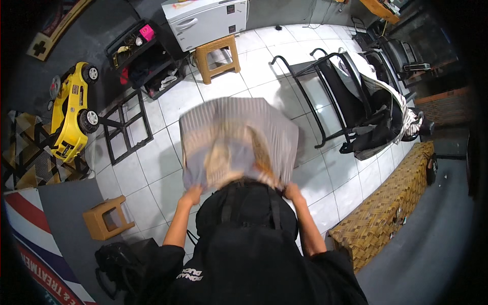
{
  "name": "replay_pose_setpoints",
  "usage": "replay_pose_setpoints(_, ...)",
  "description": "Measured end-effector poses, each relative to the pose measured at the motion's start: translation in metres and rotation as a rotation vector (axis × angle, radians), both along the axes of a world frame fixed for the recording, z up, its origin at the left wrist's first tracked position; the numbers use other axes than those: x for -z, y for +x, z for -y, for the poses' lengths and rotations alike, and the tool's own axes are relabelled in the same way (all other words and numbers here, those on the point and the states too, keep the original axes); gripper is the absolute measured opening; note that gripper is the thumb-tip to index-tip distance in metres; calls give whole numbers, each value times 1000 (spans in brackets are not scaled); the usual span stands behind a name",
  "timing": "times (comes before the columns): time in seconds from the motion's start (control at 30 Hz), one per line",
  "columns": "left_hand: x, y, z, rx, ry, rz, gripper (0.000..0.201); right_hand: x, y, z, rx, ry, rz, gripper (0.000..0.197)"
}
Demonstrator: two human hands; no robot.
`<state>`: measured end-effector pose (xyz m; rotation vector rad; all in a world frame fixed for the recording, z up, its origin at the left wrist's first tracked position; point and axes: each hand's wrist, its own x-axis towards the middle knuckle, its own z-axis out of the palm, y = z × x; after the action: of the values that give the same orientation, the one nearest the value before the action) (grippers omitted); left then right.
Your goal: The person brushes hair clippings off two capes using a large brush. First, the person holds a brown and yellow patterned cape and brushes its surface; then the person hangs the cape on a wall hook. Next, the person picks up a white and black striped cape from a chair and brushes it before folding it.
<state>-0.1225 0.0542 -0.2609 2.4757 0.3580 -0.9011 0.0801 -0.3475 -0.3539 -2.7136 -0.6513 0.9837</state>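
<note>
A wide striped cloth (277, 122) in grey and beige, with a printed picture in its middle, spreads out in front of my body. It is blurred by motion and billows above the floor. My left hand (191, 194) is closed on its near left edge. On the near right edge, my right hand (292, 191) is closed in the same way. Part of the cloth's near edge is hidden behind the black bag or garment (244, 206) at my chest.
Ahead stands a tan plastic stool (217, 57) beside a white chest freezer (206, 23). To the right are a black metal-framed chair (325, 91) draped with clothes and a woven bench (384, 208). At left are a yellow toy car (73, 112), a black metal frame (126, 127) and a brown stool (108, 218).
</note>
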Motion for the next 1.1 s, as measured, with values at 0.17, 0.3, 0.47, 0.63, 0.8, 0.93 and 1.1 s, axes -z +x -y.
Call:
replay_pose_setpoints(0.17,28,-60,-29,-232,186,-247,59,-59,9,-13,205,191,-210,29)
replay_pose_setpoints(0.3,-98,47,-50,-1302,-440,185,57,-140,62,-69,351,683,112,41)
replay_pose_setpoints(0.47,-219,108,-40,-818,106,1369,54,-278,90,-129,663,1455,563,22)
replay_pose_setpoints(0.63,-192,104,-15,-722,185,1649,62,-278,82,-122,211,1006,1167,24)
replay_pose_setpoints(0.8,-23,12,-17,-169,-9,-26,54,-104,27,-56,81,185,43,39)
replay_pose_setpoints(0.93,-25,-7,-23,-476,-281,-877,35,-58,9,-17,58,-217,-229,21)
replay_pose_setpoints(1.1,-57,15,-65,-510,-199,333,49,-115,53,-39,291,498,149,45)
